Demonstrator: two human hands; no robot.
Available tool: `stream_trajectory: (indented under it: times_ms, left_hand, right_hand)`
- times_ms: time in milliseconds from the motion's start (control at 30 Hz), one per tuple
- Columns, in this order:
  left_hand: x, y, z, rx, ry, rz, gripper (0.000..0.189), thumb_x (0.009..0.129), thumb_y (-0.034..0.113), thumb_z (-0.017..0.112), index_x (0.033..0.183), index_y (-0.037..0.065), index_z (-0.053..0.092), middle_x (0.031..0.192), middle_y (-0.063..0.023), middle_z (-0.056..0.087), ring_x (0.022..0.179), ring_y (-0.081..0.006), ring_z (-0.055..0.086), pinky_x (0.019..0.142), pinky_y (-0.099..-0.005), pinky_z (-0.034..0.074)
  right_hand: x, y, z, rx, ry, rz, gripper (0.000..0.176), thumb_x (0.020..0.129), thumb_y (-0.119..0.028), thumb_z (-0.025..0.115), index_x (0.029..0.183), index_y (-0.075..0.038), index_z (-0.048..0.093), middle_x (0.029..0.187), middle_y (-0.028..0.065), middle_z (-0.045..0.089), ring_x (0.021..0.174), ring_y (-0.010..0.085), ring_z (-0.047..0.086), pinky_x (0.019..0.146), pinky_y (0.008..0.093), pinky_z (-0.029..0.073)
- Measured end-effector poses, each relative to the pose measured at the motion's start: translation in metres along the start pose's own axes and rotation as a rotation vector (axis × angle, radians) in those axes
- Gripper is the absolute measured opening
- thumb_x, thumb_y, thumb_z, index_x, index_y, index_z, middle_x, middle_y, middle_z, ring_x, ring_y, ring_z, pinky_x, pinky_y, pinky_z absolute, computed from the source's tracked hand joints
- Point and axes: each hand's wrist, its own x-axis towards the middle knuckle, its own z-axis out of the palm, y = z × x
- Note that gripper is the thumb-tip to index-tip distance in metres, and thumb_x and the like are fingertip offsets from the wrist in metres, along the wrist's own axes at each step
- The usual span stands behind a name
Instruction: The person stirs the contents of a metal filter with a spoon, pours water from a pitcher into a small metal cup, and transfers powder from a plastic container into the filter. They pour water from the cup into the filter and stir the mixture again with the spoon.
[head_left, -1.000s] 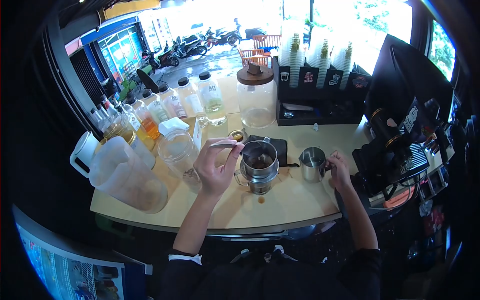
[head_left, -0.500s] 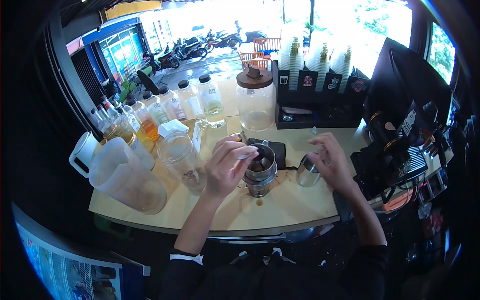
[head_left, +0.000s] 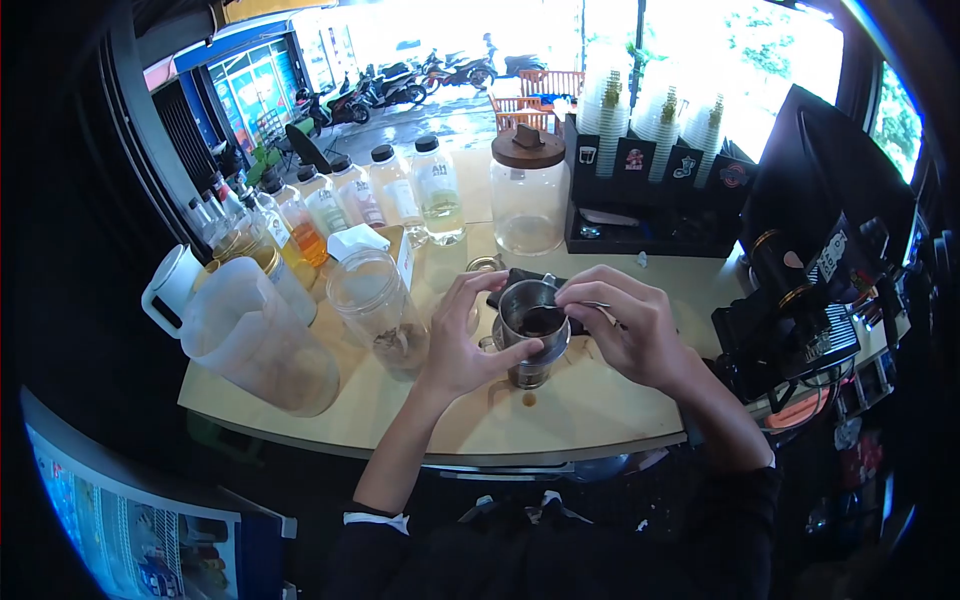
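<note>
A metal drip coffee filter (head_left: 532,300) stands upright on a metal cup (head_left: 530,376) near the middle of the counter, with dark coffee inside. My left hand (head_left: 462,345) curves around the filter's left side, its thumb across the front and its fingers at the back left. In my right hand (head_left: 640,328) a thin metal spoon (head_left: 592,304) is pinched, its handle showing between the fingers and its other end inside the filter. Behind the filter lies a flat black object (head_left: 518,281), partly covered by my hands.
A clear jar (head_left: 384,318) and a large plastic pitcher (head_left: 262,345) stand at left, with several bottles (head_left: 440,205) behind. A wooden-lidded jar (head_left: 528,205) and a black cup rack (head_left: 660,230) are at the back. A black machine (head_left: 780,290) stands at right.
The spoon has passed from my left hand to my right, which moved left to the filter. My left hand now grips the filter's side. The metal container at right is hidden behind my right hand.
</note>
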Motion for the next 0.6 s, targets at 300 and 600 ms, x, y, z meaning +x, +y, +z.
stream_trajectory:
  times_ms: [300, 600]
  left_hand:
    - [-0.012, -0.008, 0.028, -0.049, -0.084, -0.189, 0.078, 0.055, 0.033, 0.087, 0.117, 0.001, 0.051, 0.109, -0.0131, 0.060, 0.102, -0.0248, 0.060, 0.091, -0.0381, 0.047]
    - [-0.005, -0.007, 0.027, -0.144, -0.118, -0.296, 0.078, 0.055, 0.029, 0.088, 0.120, 0.002, 0.053, 0.102, -0.0106, 0.066, 0.096, -0.0201, 0.064, 0.089, -0.0334, 0.049]
  right_hand:
    - [-0.004, 0.003, 0.007, -0.045, 0.035, -0.041, 0.018, 0.079, 0.004, 0.062, 0.096, -0.001, 0.057, 0.087, 0.0127, 0.060, 0.074, 0.0312, 0.062, 0.063, 0.0352, 0.050]
    - [-0.018, 0.013, 0.011, -0.050, -0.013, -0.007, 0.022, 0.079, 0.003, 0.062, 0.099, -0.003, 0.056, 0.088, 0.0127, 0.060, 0.073, 0.0317, 0.061, 0.062, 0.0362, 0.050]
